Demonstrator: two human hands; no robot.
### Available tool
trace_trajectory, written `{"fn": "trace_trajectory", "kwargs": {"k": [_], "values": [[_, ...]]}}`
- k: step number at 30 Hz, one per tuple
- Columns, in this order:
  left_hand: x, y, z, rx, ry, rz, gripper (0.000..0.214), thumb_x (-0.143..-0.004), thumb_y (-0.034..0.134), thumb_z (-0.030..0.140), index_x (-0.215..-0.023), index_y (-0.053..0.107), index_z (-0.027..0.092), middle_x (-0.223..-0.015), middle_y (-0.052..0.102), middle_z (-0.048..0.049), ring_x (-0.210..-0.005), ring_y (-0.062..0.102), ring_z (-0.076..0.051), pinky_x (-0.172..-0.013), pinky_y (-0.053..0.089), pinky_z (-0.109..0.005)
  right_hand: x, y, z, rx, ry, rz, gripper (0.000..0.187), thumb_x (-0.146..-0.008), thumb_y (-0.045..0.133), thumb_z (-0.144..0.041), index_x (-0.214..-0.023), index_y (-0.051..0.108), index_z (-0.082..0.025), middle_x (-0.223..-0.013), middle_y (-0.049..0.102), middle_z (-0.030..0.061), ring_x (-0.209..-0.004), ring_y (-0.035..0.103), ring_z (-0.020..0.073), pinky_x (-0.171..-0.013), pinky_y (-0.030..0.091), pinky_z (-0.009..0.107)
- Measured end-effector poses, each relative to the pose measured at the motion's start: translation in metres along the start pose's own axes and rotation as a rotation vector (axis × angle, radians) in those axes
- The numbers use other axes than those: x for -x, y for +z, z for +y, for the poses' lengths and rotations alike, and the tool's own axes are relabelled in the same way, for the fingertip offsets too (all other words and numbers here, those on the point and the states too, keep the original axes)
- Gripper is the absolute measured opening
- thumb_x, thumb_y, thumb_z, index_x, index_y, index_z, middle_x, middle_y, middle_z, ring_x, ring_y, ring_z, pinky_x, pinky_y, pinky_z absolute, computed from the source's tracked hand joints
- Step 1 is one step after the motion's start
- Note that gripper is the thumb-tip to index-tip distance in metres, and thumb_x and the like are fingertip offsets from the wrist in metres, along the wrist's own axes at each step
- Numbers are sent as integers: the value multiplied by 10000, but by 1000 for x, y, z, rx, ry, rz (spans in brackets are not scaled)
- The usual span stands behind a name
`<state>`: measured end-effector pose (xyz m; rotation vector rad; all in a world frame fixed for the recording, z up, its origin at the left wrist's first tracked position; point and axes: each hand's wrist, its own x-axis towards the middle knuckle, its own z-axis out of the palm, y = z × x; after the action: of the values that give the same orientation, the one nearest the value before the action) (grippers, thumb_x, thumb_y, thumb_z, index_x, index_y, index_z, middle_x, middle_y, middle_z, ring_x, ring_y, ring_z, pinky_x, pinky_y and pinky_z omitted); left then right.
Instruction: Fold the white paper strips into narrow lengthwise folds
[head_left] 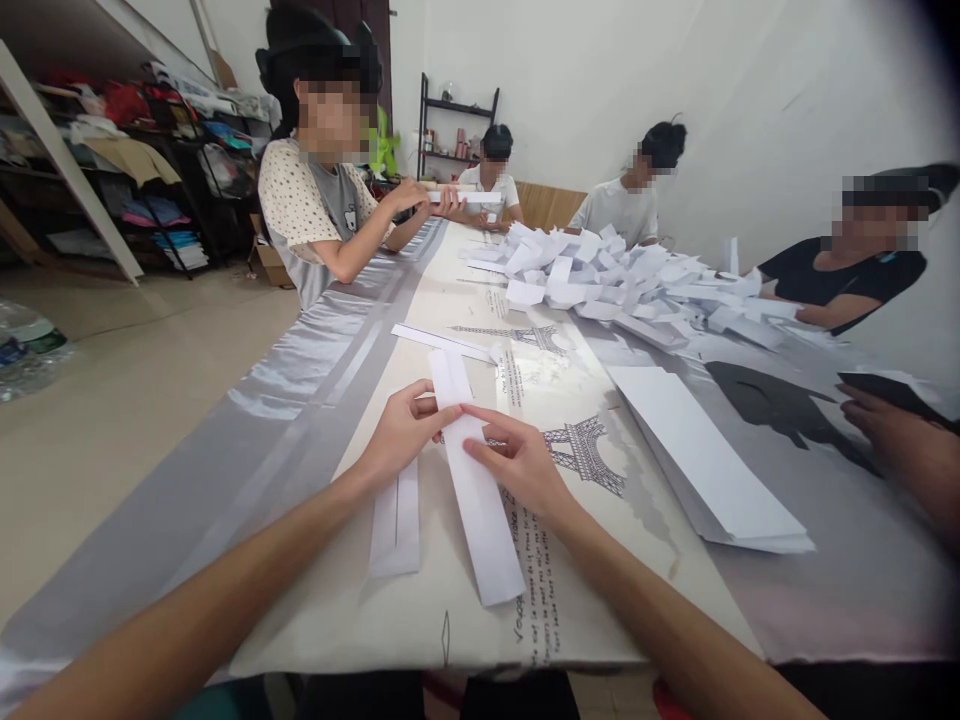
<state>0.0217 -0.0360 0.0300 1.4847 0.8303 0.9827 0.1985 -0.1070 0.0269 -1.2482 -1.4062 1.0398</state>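
A long folded strip of white paper (487, 530) is held tilted above the table, its near end toward me. My left hand (409, 425) pinches its left edge near the upper part, thumb on top. On the right edge, my right hand (521, 455) grips the same strip between thumb and fingers, its index fingertip close to my left thumb. Beneath and left of it lies another paper strip (396, 530) with a dark line along it. A narrow strip (442, 342) rests farther off, just beyond the held one.
A stack of white paper sheets (712, 460) lies to the right. Behind it spreads a large heap of folded papers (600, 280). Several people sit around the printed tablecloth (300, 470); one person's hand (900, 430) reaches in at right. Cluttered shelves (150, 170) stand at left.
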Motion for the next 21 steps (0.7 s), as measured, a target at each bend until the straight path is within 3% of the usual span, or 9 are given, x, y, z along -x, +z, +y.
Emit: {"fn": "trace_trajectory", "kwargs": {"k": [3, 5, 6, 8, 11, 13, 16, 21], "values": [[-3, -11, 2, -212, 62, 94, 390, -857, 668, 457, -1125, 618, 178, -832, 748, -37, -703, 666, -186, -672, 508, -312, 0, 0, 6, 37, 29, 27, 459, -837, 700, -334, -1295, 684, -304, -850, 592, -10, -505, 376, 85, -468, 399, 272], [-4, -23, 4, -497, 184, 244, 317, -931, 554, 432, -1137, 611, 197, -880, 747, -37, -767, 677, -195, -775, 518, -344, 1, 0, 11, 94, 65, 21, 475, -854, 667, -327, -1326, 655, -279, -808, 607, -11, -484, 383, 92, -468, 414, 283], [-3, -28, 5, -687, 240, 249, 287, -951, 516, 423, -1109, 625, 210, -917, 743, -43, -809, 675, -204, -804, 513, -354, 1, 0, 13, 148, 69, 9, 461, -863, 648, -315, -1320, 653, -253, -761, 600, -14, -490, 409, 106, -489, 439, 295], [-1, -35, 5, -1006, 291, 115, 268, -977, 449, 396, -1015, 642, 215, -953, 729, -58, -867, 676, -226, -805, 509, -357, 3, 0, 17, 308, 29, -7, 398, -870, 623, -269, -1258, 683, -202, -705, 577, -14, -544, 486, 141, -576, 501, 333], [6, -34, 2, -1281, 256, -111, 257, -997, 402, 330, -982, 625, 203, -912, 696, -79, -856, 677, -246, -747, 514, -347, 5, 2, 20, 565, -127, -3, 334, -890, 598, -219, -1207, 698, -179, -876, 617, 49, -734, 604, 191, -757, 552, 395], [10, -28, -2, -1324, 239, -187, 249, -1016, 372, 291, -1010, 604, 198, -885, 673, -74, -830, 675, -241, -729, 518, -343, 7, 2, 22, 697, -221, 10, 308, -919, 585, -217, -1208, 685, -192, -1111, 619, 116, -931, 634, 239, -876, 543, 452], [12, -19, -11, -1273, 299, -218, 241, -1037, 357, 280, -1083, 579, 198, -980, 668, -81, -940, 669, -241, -778, 535, -350, 7, 0, 24, 812, -327, -19, 267, -933, 591, -209, -1191, 658, -210, -1423, 525, 141, -1254, 542, 311, -1039, 465, 535], [9, -10, -26, -1186, 422, -159, 245, -1034, 399, 296, -1192, 547, 182, -1262, 575, -126, -1121, 619, -247, -805, 578, -354, 3, -4, 26, 826, -400, -130, 296, -983, 506, -188, -1273, 566, -202, -1421, 592, 115, -1376, 497, 258, -1147, 405, 498]]}}
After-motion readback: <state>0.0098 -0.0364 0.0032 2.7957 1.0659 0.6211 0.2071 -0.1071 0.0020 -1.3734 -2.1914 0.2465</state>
